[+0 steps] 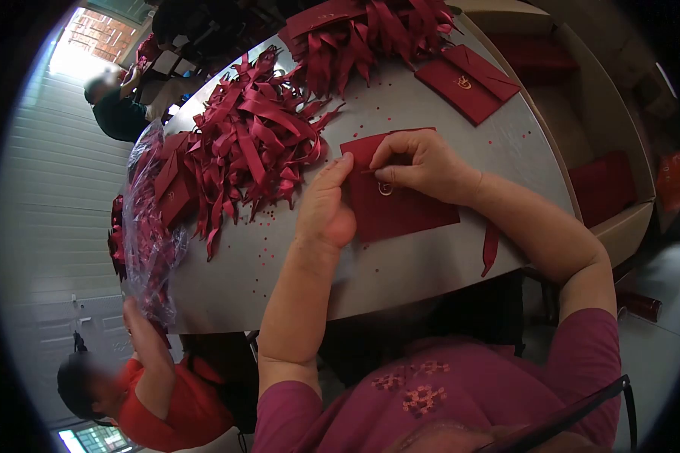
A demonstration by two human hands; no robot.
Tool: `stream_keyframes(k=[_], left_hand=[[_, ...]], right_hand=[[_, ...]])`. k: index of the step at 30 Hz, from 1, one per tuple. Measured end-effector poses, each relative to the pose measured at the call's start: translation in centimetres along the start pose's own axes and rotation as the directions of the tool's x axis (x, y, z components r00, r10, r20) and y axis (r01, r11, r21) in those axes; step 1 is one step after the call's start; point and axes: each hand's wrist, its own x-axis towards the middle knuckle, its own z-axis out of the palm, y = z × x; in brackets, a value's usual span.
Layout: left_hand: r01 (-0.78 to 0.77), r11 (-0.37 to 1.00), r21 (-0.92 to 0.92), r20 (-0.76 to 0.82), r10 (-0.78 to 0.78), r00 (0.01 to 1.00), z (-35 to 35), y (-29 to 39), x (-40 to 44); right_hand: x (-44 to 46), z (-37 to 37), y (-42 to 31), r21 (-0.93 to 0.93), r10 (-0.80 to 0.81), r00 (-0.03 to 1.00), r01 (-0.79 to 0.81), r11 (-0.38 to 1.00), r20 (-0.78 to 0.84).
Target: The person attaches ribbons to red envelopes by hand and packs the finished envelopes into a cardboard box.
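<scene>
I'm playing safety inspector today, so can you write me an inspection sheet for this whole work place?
Surface: grey table.
Job's things: red packet with gold mark, beneath the right hand; ribbon heap beyond.
Clutter: tiny red dots, loose ribbon, crumpled clear plastic.
Hands: left hand at the packet's left edge, grip unclear; right hand with fingertips close together, contents unclear.
Cables: nothing clearly seen.
Surroundings: open cardboard box at right holding red items; person in red at left.

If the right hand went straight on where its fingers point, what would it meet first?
Probably the left hand, beside the red envelope; the right hand's height above the envelope is hard to judge.
</scene>
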Motion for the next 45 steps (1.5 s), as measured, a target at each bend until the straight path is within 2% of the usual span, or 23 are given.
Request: stream_keyframes(k=[3,7,13,15,18,22,24,28,33,35,39,43,45], left_hand=[[-0.007,1.000,-0.014,-0.015,0.006,1.000,0.1,0.3,-0.3],[-0.049,0.999,-0.015,0.057,0.050,0.997,0.8,0.5,-1.2],[-0.041,0.999,-0.018,0.120,0.043,0.992,1.3,0.5,-1.4],[-0.054,0.999,0.005,0.124,0.053,0.991,1.5,0.7,-1.7],[-0.053,0.998,0.036,0.201,0.045,0.979,1.2,1.1,-1.9],[-0.034,0.999,0.040,0.234,0.024,0.972,0.2,0.8,-1.1],[-0.036,0.998,0.043,0.239,0.025,0.971,0.2,0.7,-1.1],[-0.108,0.991,0.073,0.244,0.087,0.966,0.2,0.3,-1.0],[-0.178,0.979,0.096,0.270,0.147,0.952,0.4,0.0,-0.9],[-0.171,0.981,0.096,0.198,0.150,0.969,0.9,0.0,-1.1],[-0.227,0.968,0.104,0.192,0.204,0.960,0.6,-0.3,-0.8],[-0.312,0.947,0.075,0.153,0.299,0.942,0.3,-0.8,-0.7],[-0.367,0.926,0.082,0.132,0.355,0.925,0.6,-1.1,-0.8]], right_hand=[[0.1,-0.1,-0.2,-0.103,-0.085,0.994,0.092,0.990,0.069],[0.2,-0.5,-0.7,-0.093,-0.152,0.983,0.162,0.982,0.100],[0.0,-0.7,-1.3,0.032,-0.062,0.991,0.059,0.998,0.117],[-0.1,-0.7,-1.6,0.173,0.079,0.992,-0.095,0.980,0.094],[-0.2,-0.4,-1.7,0.200,0.115,0.992,-0.124,0.972,0.054],[-0.1,-0.5,-1.3,0.203,0.088,0.994,-0.100,0.974,0.065],[-0.1,-0.6,-1.2,0.125,0.045,0.997,-0.053,0.991,0.061],[0.0,-0.6,-1.1,0.167,0.044,0.997,-0.054,0.985,0.065],[0.0,-0.3,-1.1,0.128,0.023,0.998,-0.030,0.991,0.059],[0.1,-0.4,-1.0,0.155,0.038,0.998,-0.045,0.987,0.045],[0.2,-0.3,-0.9,0.189,0.021,1.000,-0.021,0.982,0.002],[0.0,0.2,-1.4,0.081,-0.031,0.996,0.038,0.996,-0.080],[0.0,0.5,-1.4,-0.147,-0.166,0.972,0.142,0.979,-0.168]])
